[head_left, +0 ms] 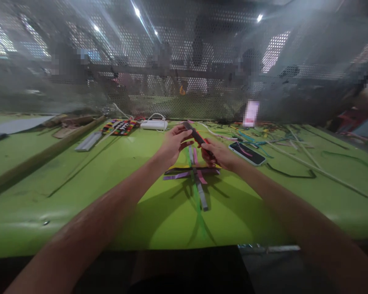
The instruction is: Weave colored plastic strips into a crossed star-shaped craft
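Black-and-red slim bar [196,134]: 1, held aslant above crossed flat grey, green, pink and purple strips [201,195], presumably for clearance. Left hand [172,143]: thumb and fingertips pinched its upper end, lower fingers loosely apart. Right hand [217,153]: fingers curled around its lower end, apparently for steadiness. Strips overlapped on the lime-green table [110,218], likely bracing each other.

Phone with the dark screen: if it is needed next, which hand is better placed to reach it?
Probably the right hand: it is nearer the phone; the left hand is farther away. But the right holds the dark, red-edged object, so may need freeing first.
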Tool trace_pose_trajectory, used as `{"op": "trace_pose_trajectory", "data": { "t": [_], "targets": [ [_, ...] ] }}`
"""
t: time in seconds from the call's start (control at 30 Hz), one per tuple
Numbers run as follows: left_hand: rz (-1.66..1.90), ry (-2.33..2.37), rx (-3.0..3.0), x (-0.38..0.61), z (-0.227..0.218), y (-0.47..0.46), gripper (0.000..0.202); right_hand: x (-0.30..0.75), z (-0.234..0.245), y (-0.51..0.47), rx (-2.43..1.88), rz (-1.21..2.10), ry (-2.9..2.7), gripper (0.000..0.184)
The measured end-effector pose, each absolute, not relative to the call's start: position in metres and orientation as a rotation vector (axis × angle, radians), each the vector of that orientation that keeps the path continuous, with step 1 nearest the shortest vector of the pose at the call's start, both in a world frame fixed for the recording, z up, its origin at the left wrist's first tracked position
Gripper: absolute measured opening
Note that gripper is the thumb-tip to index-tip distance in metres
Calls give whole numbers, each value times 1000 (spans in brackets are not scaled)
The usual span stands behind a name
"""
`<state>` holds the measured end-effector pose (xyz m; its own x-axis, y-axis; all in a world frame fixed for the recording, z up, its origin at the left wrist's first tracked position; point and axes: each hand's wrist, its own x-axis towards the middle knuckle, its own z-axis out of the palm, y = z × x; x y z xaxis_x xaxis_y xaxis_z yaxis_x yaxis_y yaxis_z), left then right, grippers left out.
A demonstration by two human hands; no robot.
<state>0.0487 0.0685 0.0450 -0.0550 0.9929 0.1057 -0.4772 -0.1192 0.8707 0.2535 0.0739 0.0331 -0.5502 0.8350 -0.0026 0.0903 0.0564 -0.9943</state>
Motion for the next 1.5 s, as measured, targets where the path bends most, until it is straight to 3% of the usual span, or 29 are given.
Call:
{"op": "trace_pose_trajectory", "data": {
  "t": [0.33,0.5,1.5],
  "targets": [
    [1478,856,807,20,52,82,20,263,33,86,-735,1668,-1815,27],
    [1479,827,924,15,50,85,28,278,41,96,-668,1790,-1810,40],
    [1387,917,1025,21,36,93,28,281,21,111,-977,1423,-1828,42]
  ]
}}
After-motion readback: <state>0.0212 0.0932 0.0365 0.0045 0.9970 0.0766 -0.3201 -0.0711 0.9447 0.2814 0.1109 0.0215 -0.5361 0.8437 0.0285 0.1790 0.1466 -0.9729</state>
